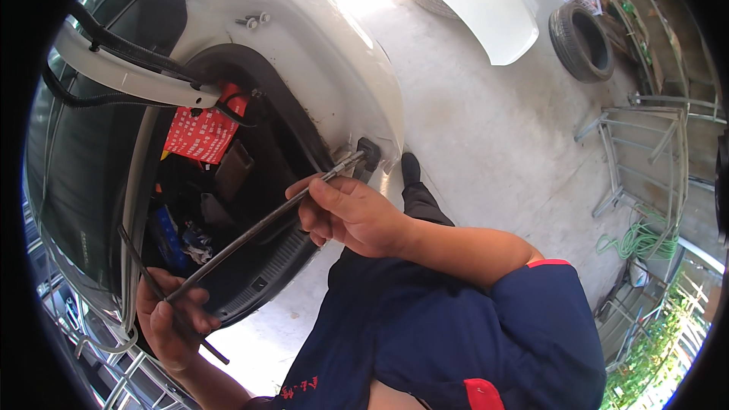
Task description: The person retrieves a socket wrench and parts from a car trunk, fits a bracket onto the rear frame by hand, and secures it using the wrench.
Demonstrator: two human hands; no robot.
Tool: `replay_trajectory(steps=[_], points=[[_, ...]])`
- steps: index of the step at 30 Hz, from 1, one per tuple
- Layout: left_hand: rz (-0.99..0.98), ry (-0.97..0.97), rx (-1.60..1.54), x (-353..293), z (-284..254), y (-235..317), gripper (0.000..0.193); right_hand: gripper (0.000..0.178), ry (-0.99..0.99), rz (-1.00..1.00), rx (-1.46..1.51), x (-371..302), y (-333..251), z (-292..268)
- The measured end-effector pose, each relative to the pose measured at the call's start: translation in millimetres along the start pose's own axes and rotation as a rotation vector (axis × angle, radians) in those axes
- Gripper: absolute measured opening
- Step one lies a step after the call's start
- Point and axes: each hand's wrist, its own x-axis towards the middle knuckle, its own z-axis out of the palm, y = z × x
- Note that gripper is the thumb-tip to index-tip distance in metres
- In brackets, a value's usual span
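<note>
A long T-handle socket wrench [247, 237] lies slantwise across the open trunk, held in both my hands. My left hand [171, 323] is closed round the junction of its shaft and crossbar. Near the socket end, my right hand [353, 216] pinches the shaft between thumb and fingers. That tip reaches a dark fitting [369, 153] at the rear corner of the white car body [334, 53]. Whether the socket sits on a bolt there, I cannot tell. Two bolts [254, 21] stick out of the panel above the trunk opening.
Inside the trunk [250, 159] are a red printed bag [203, 135] and jumbled items. A hinge arm [129, 68] with black cables crosses the opening. On the concrete floor are a white body panel [486, 7], a tyre [581, 42], a metal frame [645, 152] and a green hose [642, 241].
</note>
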Motion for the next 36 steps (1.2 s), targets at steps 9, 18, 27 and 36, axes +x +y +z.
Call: replay_trajectory(steps=[9,18,27,36], points=[[0.095,-0.058,0.268,1,14,8,0.042,0.042,-0.006,-0.01,0.093,-4,-3,4],[0.707,-0.114,1.418,9,34,21,0.008,0.041,0.0,0.115,0.023,3,1,17],[0.847,0.321,1.163,-6,-2,-1,0.058,0.038,-0.076,0.05,0.026,4,-4,13],[0.391,-0.111,1.021,4,38,24,0.034,0.038,-0.138,0.04,0.031,0,-3,8]])
